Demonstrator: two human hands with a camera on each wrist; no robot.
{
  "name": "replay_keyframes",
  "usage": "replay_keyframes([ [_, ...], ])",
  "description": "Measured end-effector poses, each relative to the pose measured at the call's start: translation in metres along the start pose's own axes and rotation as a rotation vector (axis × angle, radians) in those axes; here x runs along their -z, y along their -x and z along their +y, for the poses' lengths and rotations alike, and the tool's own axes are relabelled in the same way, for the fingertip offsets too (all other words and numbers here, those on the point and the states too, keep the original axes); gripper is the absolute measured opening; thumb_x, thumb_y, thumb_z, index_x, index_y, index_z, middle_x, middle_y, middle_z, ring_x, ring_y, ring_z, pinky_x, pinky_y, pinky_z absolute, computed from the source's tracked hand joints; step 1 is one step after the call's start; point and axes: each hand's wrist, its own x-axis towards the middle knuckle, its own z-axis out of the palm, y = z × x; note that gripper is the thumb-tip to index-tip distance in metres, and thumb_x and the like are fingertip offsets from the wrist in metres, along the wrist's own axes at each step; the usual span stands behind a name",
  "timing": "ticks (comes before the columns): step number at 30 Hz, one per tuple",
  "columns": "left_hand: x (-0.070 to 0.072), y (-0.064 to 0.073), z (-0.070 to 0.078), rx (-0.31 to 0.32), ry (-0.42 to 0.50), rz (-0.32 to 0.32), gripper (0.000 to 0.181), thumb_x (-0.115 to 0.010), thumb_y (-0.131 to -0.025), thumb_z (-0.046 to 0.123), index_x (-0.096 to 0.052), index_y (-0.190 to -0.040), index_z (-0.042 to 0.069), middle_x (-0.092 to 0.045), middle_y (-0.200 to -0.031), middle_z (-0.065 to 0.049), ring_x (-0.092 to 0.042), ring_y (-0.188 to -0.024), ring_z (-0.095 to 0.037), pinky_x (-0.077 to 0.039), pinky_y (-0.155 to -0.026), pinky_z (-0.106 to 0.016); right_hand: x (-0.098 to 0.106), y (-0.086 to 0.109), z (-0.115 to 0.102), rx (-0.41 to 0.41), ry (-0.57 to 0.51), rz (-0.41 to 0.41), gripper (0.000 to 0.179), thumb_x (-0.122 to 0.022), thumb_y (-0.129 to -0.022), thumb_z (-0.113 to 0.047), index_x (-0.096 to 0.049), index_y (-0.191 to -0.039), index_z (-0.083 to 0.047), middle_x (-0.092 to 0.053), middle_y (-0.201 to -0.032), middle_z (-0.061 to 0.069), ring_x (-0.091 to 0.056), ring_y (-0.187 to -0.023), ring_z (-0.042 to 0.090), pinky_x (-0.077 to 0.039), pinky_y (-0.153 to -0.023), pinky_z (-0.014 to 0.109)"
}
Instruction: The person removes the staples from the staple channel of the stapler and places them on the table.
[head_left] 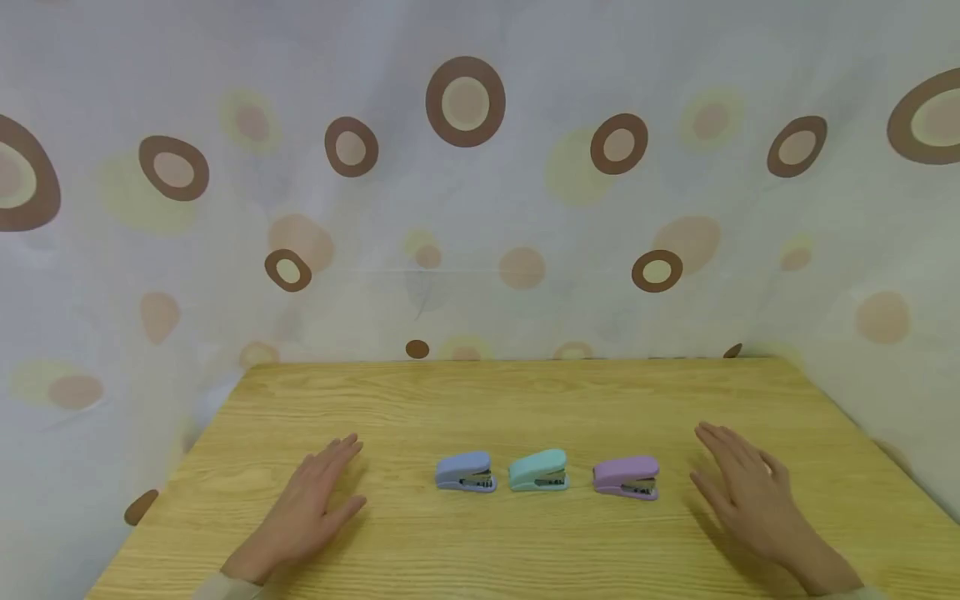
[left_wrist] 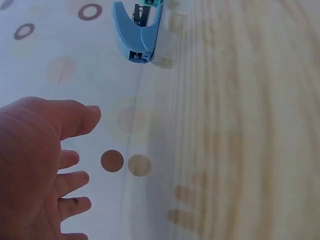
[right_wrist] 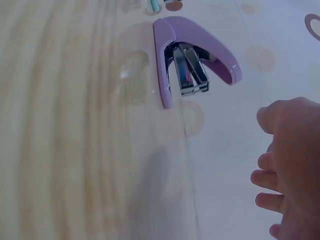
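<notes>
Cloth: pale, printed with rings and blots; hangs beyond the far edge of the table and along its left and right sides.

Table: wood-grain top, carries three staplers in a row running left to right.

Right hand: right of the row, nearest the purple stapler, not touching it. Fingers extended, thumb spread away from them; nothing held.

Left hand: left of the row, nearest the blue stapler, apart from it. Fingers extended, thumb well clear; nothing held. Shadows lie on the table beside both hands; contact with the top cannot be told for certain.

Purple stapler: right end of the row, looks marginally the largest. Teal stapler: middle. Blue stapler: left end, a narrower gap to teal than teal has to purple. All three sit base down, hinge to the left, mouth gaping to the right.

Handling (judgement): small and light, stiff shell, probably smooth plastic and a little slippery; not fragile. Top arm likely springy, so a hard squeeze from above may press it down. Best hold: across the sides, toward the hinge.

Metal magazine of the purple one: exposed in its mouth, facing the right hand; keep fingertips out of there.
</notes>
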Motion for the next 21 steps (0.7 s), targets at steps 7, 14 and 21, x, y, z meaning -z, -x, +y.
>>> replay_keyframes([
  [7, -0.002, -0.015, 0.002, -0.100, 0.045, 0.060, 0.056, -0.069, -0.087, 0.015, -0.048, -0.137, 0.001, -0.052, -0.139, -0.015, -0.050, -0.125, -0.036, -0.040, -0.097, -0.058, -0.003, -0.019, -0.019, 0.083, -0.068, 0.081, 0.048, -0.066, -0.090, -0.013, -0.049, -0.132, 0.002, -0.051, -0.131, 0.022, -0.043, -0.119, 0.043, -0.031, -0.081, 0.067],
  [14, -0.006, -0.030, 0.011, -0.090, 0.103, -0.001, 0.055, -0.068, -0.089, 0.015, -0.047, -0.138, 0.004, -0.052, -0.138, -0.011, -0.049, -0.127, -0.033, -0.041, -0.098, -0.056, -0.014, -0.034, -0.037, 0.143, -0.098, 0.090, 0.046, -0.069, -0.087, -0.011, -0.053, -0.129, 0.000, -0.054, -0.127, 0.017, -0.046, -0.116, 0.036, -0.035, -0.080, 0.059],
  [21, -0.010, -0.045, 0.022, -0.108, 0.141, -0.030, 0.052, -0.068, -0.089, 0.013, -0.048, -0.136, 0.002, -0.054, -0.136, -0.011, -0.050, -0.126, -0.031, -0.042, -0.099, -0.052, -0.021, -0.048, -0.054, 0.172, -0.120, 0.054, 0.045, -0.067, -0.088, -0.011, -0.053, -0.130, -0.004, -0.055, -0.129, 0.013, -0.046, -0.119, 0.033, -0.034, -0.084, 0.058],
])
